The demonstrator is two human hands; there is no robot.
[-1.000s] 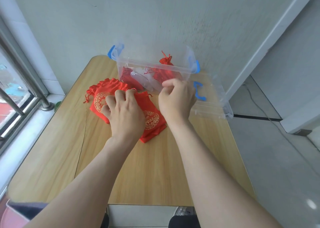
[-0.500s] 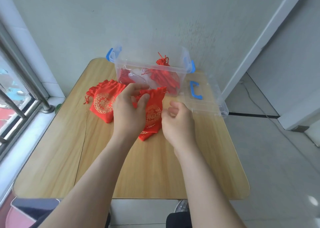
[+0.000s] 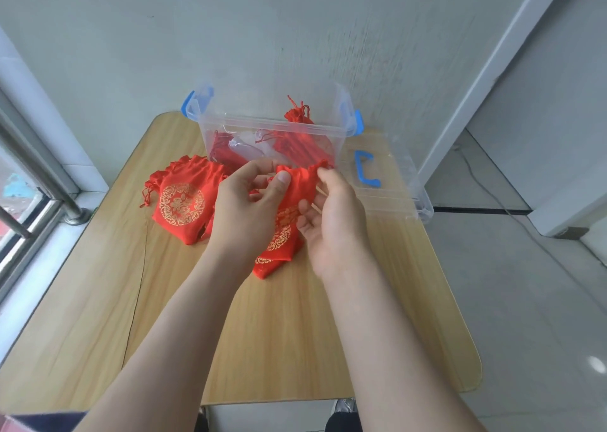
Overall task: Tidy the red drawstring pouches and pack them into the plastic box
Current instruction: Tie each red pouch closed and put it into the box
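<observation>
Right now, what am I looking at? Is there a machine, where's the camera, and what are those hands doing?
No machine here: these are a person's two bare hands, filmed by one wide-angle camera worn on the head, looking forward and down. The left hand and right hand both pinch the gathered top of one red drawstring pouch, held over a wooden table. Another pouch with a gold pattern lies on the table to the left. Behind stands a clear plastic box with more red pouches inside; its lid lies beside it on the right.
</observation>
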